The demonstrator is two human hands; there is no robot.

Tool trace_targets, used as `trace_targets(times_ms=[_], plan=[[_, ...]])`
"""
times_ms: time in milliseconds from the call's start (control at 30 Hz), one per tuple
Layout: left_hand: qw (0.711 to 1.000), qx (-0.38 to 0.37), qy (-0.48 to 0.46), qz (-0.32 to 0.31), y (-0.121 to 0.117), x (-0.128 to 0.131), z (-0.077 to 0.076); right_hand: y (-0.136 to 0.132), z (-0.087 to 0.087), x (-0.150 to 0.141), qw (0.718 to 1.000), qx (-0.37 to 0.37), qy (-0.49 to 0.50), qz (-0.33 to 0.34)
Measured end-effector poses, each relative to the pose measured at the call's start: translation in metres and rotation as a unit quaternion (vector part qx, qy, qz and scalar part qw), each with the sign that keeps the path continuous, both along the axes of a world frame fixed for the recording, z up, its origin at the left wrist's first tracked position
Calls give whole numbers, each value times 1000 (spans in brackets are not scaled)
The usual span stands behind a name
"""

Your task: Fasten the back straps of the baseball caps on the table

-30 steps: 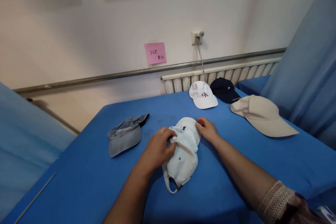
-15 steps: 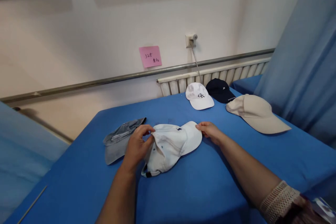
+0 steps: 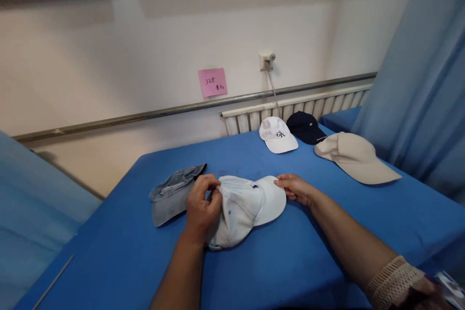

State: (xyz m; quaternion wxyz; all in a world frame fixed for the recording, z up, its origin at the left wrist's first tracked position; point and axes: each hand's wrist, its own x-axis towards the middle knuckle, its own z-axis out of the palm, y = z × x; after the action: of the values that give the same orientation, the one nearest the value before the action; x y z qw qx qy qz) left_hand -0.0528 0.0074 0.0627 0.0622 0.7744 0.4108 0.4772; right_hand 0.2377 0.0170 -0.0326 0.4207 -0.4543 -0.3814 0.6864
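4, perhaps 5, caps [image 3: 275,144] on blue-covered table [image 3: 261,276]

Person's R sleeve [image 3: 410,288] ends below the elbow in a wide cream cuff [image 3: 390,278], open-weave, w/ rows of narrow slits & a plain band at the edge. Past that, fabric goes v. dark, maroon-brown, detail blurred. L forearm [image 3: 183,264] bare to frame edge; L hand [image 3: 202,203] & R hand [image 3: 296,189] bare too, 5-fingered type.

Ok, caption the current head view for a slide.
Left hand holds the crown and right hand the brim of a pale cap, beside a grey cap on a blue surface.
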Motion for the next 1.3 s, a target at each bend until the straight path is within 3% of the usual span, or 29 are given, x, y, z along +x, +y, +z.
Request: trace_targets(times_ms=[333, 500, 767, 1100, 1300], plan=[[1000, -4, 9, 5, 0, 8, -7, -59, -5, 31, 982, 77, 35, -169], [1000, -10, 6, -8, 8, 9, -19, -89, -16, 67, 937, 69, 126, -317], [994, -90, 47, -40, 7, 17, -29, -119, -32, 108, 870, 53, 164, -462], [981, -145, 117, -60, 13, 20, -45, -121, -38, 100, 853, 71, 102, -506], [974, -162, 132, -85, 14, 21, -48, -114, -38, 97, 847, 28, 90, -523]])
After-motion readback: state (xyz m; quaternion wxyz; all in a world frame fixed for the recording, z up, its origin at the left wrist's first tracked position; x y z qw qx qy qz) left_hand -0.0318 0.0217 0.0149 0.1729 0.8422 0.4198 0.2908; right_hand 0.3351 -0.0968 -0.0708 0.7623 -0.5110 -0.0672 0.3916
